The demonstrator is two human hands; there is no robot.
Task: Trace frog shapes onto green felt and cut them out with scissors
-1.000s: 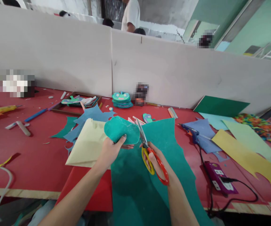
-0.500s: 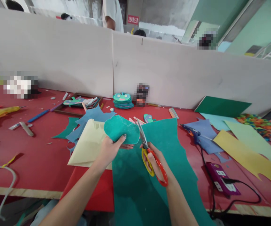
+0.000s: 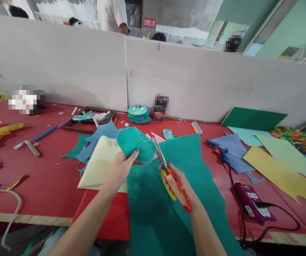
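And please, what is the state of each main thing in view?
Green cutout: held in left hand
Scissors: held in right hand, opening unclear
Power strip: plug inserted
Face cutouts: stacked
Large green sheet: hanging past table edge
Yellow glue gun: lying down

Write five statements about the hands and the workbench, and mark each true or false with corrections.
1. The right hand holds scissors. True.
2. The left hand is empty. False: it holds a teal piece.
3. The blue glue gun lies right of the scissors. True.
4. The purple box lies left of both hands. False: it lies to their right.
5. The stack of face-like cutouts sits inside the tray. False: it sits on the red table.
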